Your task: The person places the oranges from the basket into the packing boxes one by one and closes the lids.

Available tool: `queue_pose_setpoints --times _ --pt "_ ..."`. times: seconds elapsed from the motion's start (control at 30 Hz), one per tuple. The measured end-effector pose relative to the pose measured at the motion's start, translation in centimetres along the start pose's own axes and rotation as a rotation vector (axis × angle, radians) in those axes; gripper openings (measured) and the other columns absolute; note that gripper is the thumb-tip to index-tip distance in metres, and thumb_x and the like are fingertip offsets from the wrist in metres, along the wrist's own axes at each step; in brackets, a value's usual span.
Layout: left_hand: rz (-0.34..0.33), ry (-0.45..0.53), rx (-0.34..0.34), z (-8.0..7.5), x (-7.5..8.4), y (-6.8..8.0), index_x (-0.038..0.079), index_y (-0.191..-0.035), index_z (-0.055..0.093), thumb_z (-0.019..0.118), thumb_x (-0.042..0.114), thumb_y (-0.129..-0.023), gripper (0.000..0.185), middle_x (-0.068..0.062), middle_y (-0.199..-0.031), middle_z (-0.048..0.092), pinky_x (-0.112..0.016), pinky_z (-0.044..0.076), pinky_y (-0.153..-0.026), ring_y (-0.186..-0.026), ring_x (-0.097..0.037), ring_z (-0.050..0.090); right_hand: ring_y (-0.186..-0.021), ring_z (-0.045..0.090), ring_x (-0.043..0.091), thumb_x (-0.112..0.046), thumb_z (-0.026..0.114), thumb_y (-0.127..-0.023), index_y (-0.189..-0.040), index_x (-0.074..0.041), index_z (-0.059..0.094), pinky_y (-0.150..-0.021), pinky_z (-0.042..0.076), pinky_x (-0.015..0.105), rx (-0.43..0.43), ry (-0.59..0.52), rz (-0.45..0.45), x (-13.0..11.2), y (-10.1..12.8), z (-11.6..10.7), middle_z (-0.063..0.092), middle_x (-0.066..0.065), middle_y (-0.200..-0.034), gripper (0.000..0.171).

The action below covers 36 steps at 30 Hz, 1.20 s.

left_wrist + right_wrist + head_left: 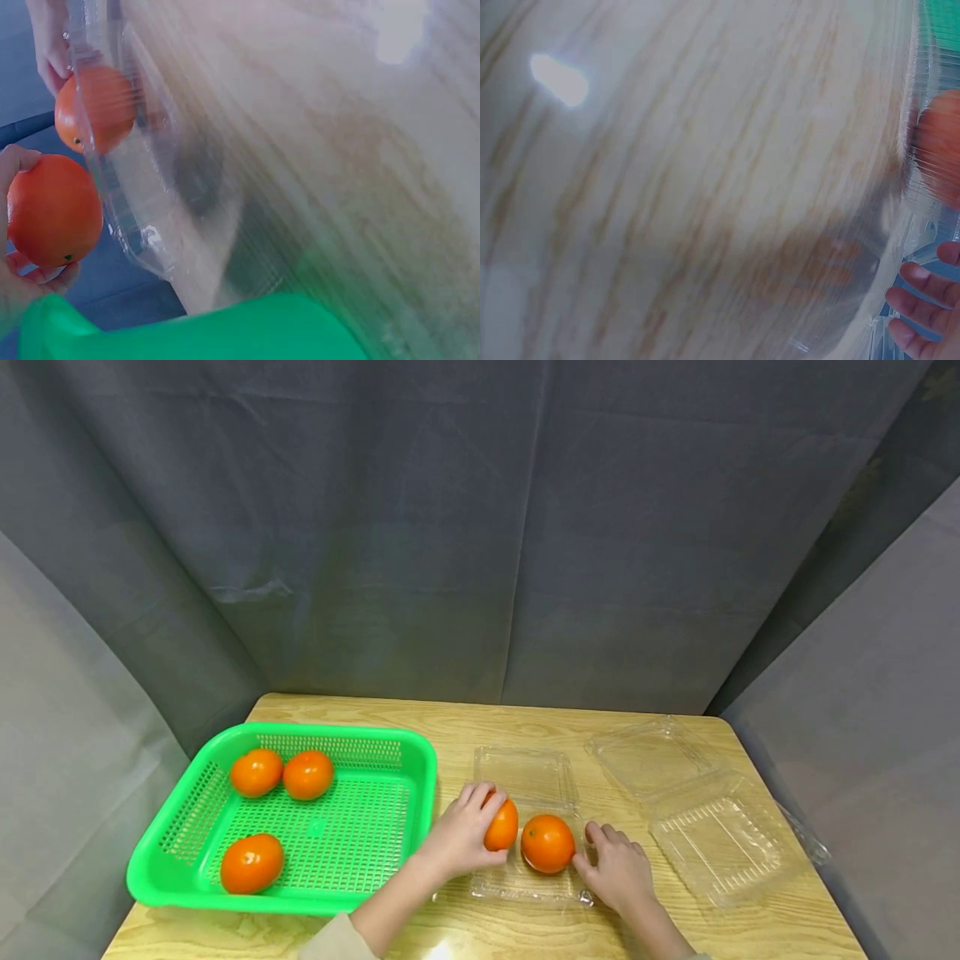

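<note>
Loading step, by judgement: left hand (459,837), fingers curled round an orange (502,825), at lower centre over the clear clamshell (525,881); right hand (617,870), fingers relaxed and slightly spread, steadies the rim beside the seated orange (547,843); next move calls for lowering into the free space.

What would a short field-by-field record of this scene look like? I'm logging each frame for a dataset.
left hand: grips an orange round fruit at the clamshell's left edge
right hand: fingers rest on the clear plastic clamshell box beside a second orange fruit inside it
green plastic basket: holds three orange fruits
spare clear clamshell: open, right side of wooden table
</note>
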<state>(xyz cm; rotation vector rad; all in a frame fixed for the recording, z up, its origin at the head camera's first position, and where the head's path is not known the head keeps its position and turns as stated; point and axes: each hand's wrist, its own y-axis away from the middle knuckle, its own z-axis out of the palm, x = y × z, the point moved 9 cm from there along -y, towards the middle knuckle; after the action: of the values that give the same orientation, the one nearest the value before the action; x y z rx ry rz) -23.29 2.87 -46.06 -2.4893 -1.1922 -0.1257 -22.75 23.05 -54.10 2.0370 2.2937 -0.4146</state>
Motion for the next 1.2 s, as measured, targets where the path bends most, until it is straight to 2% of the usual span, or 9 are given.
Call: queue_pose_setpoints --times 0.23,0.43,0.83,1.0,1.2 --pt "-0.003 0.028 -0.061 1.8 0.6 0.6 0.015 -0.122 0.047 0.073 0.04 -0.066 0.067 -0.007 -0.122 0.045 -0.033 0.048 -0.083 -0.11 -0.022 0.043 -0.071 0.052 0.019 -0.037 0.062 -0.075 -0.092 -0.016 0.055 -0.061 0.043 0.038 -0.008 0.0 0.005 0.1 0.0 0.1 0.054 -0.001 -0.081 0.028" --pt "0.005 0.024 -0.077 2.9 1.0 0.9 0.017 -0.121 0.048 0.071 0.041 -0.066 0.064 -0.005 -0.12 0.045 -0.032 0.048 -0.083 -0.11 -0.021 0.043 -0.071 0.052 0.019 -0.037 0.063 -0.075 -0.091 -0.015 0.055 -0.06 0.043 0.037 -0.005 0.0 -0.002 0.1 0.0 0.0 0.055 0.0 -0.081 0.028" --pt "-0.018 0.013 -0.133 4.1 1.2 0.9 0.013 -0.124 0.049 0.071 0.043 -0.067 0.068 -0.006 -0.119 0.047 -0.031 0.047 -0.082 -0.105 -0.021 0.044 -0.071 0.052 0.019 -0.037 0.062 -0.075 -0.092 -0.015 0.055 -0.061 0.043 0.038 -0.016 -0.004 0.005 0.2 0.0 0.2 0.054 0.0 -0.081 0.028" --pt "-0.031 -0.017 -0.16 4.6 1.1 0.9 0.013 -0.123 0.05 0.07 0.045 -0.067 0.068 -0.006 -0.117 0.048 -0.031 0.048 -0.079 -0.102 -0.02 0.046 -0.072 0.053 0.02 -0.037 0.062 -0.075 -0.093 -0.015 0.055 -0.062 0.044 0.039 -0.025 -0.004 0.007 0.3 -0.1 0.4 0.054 0.0 -0.083 0.029" --pt "-0.045 -0.049 -0.206 5.3 1.1 1.0 0.01 -0.126 0.049 0.069 0.046 -0.067 0.072 -0.008 -0.118 0.05 -0.034 0.048 -0.082 -0.104 -0.022 0.048 -0.071 0.052 0.02 -0.037 0.062 -0.075 -0.093 -0.015 0.055 -0.061 0.044 0.039 -0.026 -0.005 0.007 0.2 -0.1 0.4 0.054 0.001 -0.083 0.028"
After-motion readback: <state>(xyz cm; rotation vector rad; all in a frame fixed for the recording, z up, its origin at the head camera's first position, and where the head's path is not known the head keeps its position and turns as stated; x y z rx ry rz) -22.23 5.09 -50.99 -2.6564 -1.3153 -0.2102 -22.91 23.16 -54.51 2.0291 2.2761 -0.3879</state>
